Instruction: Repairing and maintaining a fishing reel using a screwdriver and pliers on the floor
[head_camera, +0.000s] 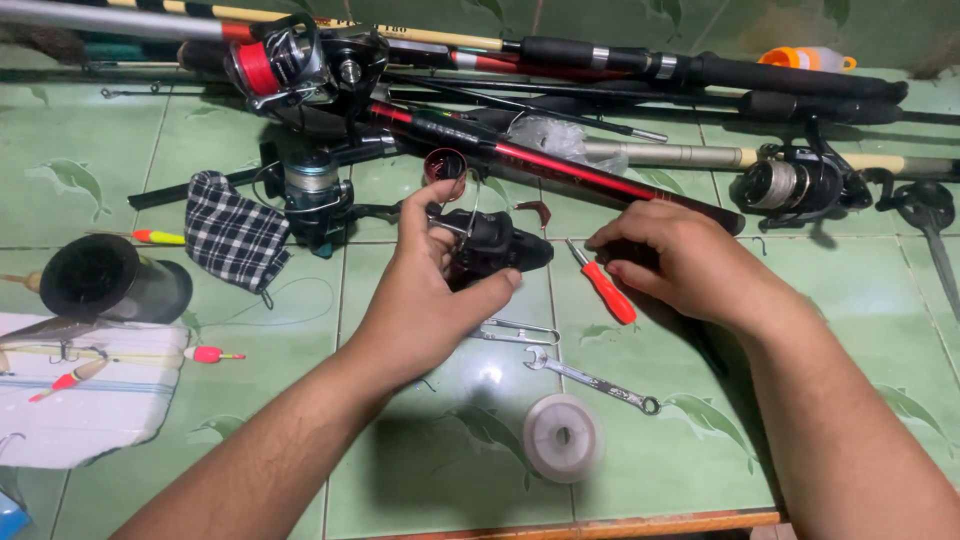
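Note:
My left hand (432, 285) grips a black spinning reel (495, 252) held just above the green tiled surface, thumb under its body and fingers over the bail wire. A dark red spool (445, 165) sits at the reel's far end. My right hand (680, 262) is closed on a small dark part (628, 255) right beside the reel; what that part is cannot be told. A red-handled screwdriver (606, 286) lies between the two hands. A small wrench (590, 380) and a clear line spool (563, 437) lie nearer to me.
Several fishing rods with reels (300, 70) lie across the back. A checked cloth (232, 237) and a black cup (105, 280) lie at left, floats on a white sheet (90, 400) below them. Another reel (800, 185) sits at right. The surface's front edge (600, 525) is close.

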